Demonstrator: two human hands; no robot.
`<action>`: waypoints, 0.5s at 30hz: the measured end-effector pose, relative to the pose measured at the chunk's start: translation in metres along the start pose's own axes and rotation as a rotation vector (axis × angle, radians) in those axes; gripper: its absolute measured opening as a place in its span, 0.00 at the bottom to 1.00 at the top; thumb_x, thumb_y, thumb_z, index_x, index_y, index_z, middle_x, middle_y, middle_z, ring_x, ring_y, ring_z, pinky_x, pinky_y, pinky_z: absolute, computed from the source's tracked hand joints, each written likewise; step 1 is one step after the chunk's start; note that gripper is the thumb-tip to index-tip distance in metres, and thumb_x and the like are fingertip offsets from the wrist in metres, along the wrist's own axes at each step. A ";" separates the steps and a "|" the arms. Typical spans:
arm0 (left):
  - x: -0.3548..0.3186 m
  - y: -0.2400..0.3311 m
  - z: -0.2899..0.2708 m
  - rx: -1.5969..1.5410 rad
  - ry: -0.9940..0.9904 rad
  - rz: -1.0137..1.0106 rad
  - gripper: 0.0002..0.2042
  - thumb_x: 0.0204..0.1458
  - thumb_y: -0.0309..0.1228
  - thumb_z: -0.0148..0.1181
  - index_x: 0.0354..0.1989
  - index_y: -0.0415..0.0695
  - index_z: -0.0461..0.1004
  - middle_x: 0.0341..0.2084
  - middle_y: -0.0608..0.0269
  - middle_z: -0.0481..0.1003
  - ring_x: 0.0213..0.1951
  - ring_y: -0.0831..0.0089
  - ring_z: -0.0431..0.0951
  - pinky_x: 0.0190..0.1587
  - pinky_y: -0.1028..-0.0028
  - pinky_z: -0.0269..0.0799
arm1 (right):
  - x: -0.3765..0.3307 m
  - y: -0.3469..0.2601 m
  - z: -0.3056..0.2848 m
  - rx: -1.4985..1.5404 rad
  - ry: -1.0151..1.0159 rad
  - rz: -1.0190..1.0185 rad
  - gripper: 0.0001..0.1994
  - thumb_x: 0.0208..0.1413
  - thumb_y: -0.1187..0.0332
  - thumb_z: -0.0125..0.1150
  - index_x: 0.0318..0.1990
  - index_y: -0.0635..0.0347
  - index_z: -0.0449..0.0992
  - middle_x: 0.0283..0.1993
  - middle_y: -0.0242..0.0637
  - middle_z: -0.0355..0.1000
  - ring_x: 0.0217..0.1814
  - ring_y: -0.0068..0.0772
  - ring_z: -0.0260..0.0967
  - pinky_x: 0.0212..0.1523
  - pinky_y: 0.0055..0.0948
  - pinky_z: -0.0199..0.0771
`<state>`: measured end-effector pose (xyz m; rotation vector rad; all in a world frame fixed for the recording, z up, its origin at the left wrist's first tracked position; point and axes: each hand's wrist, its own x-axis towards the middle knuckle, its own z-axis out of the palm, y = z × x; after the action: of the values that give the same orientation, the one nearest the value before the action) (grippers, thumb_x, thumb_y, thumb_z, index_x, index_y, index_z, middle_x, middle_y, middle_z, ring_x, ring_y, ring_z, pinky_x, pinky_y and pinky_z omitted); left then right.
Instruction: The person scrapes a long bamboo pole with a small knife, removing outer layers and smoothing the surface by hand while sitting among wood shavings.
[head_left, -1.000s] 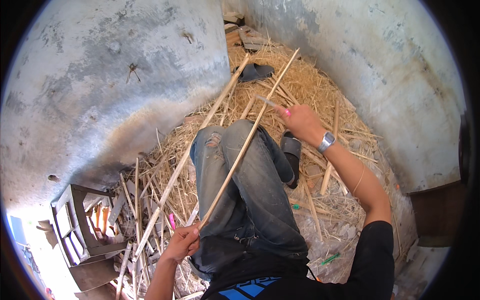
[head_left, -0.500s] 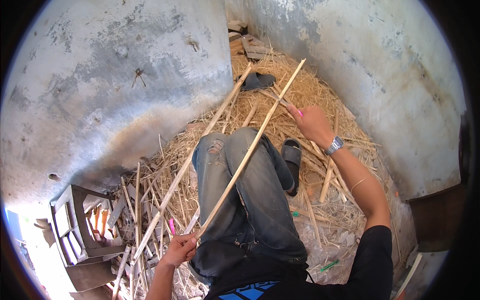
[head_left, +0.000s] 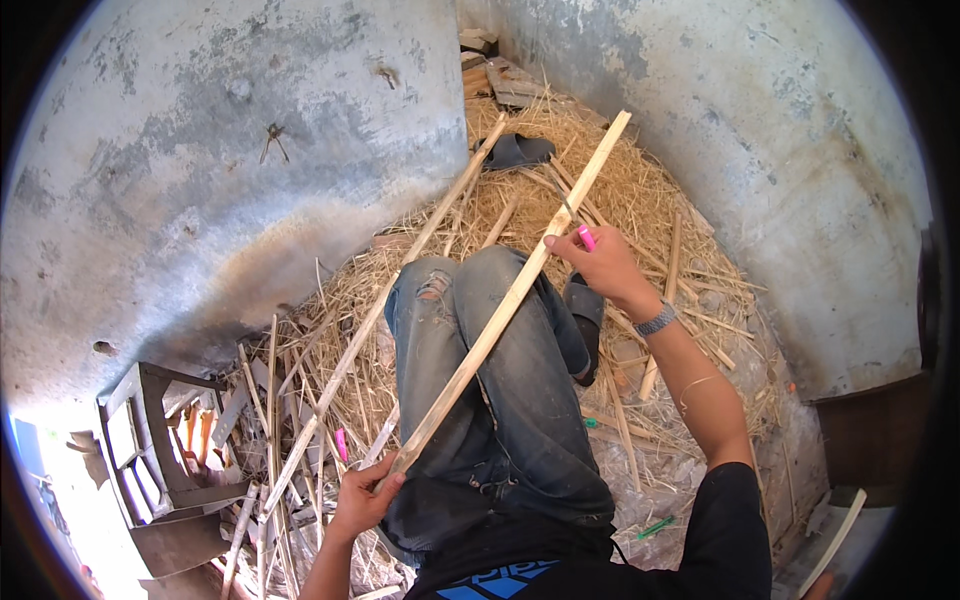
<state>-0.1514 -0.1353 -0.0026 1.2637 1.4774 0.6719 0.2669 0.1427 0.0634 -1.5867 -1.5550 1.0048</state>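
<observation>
Pinching the near end of a long, pale stick (head_left: 507, 300), the left hand (head_left: 368, 495) is low down, just beside the lap. Its thumb and fingers press together on the wood. A thin green thing (head_left: 655, 528) lies on the floor to the right. The stick slants up and to the right, over the blue jeans (head_left: 530, 420). Farther up, the right hand (head_left: 598, 262) curls around a small knife with a pink handle (head_left: 587, 238). Its thumb touches the stick. The thin blade is at the wood, but I cannot tell if it cuts in. Left of the legs, another long stick (head_left: 358, 348) slants the same way. Past the knees, a dark sandal (head_left: 515, 152) lies on yellow straw (head_left: 645, 190). A gray, patchy wall (head_left: 250, 100) stands on the left.
</observation>
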 end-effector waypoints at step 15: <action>0.010 0.035 0.015 0.284 0.135 0.219 0.19 0.59 0.26 0.67 0.58 0.35 0.79 0.22 0.51 0.81 0.27 0.85 0.78 0.32 0.77 0.74 | -0.015 -0.024 -0.006 -0.187 0.032 -0.077 0.16 0.57 0.60 0.70 0.27 0.67 0.83 0.15 0.33 0.67 0.17 0.24 0.60 0.22 0.32 0.61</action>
<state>-0.1244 -0.1192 0.0203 1.6432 1.5995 0.7197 0.2615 0.1286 0.0880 -1.6460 -1.7163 0.8086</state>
